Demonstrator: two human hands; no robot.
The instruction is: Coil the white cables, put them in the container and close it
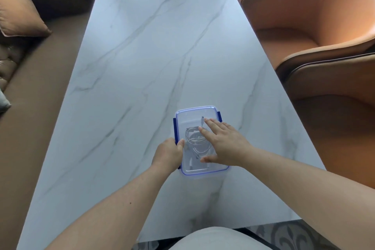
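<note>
A clear plastic container (187, 115) with a blue-rimmed lid and dark blue side clips rests on the white marble table (142, 67), near its front edge. Coiled white cables (192, 138) show through the lid. My left hand (168, 153) grips the left side of the container, thumb on the left clip. My right hand (223, 142) lies flat on top of the lid with fingers spread, covering its right half. The right clip (218, 115) shows only at its far end.
Orange leather chairs (314, 26) stand along the table's right side. A brown sofa with a cushion (18, 14) runs along the left. The near table edge is just in front of my body.
</note>
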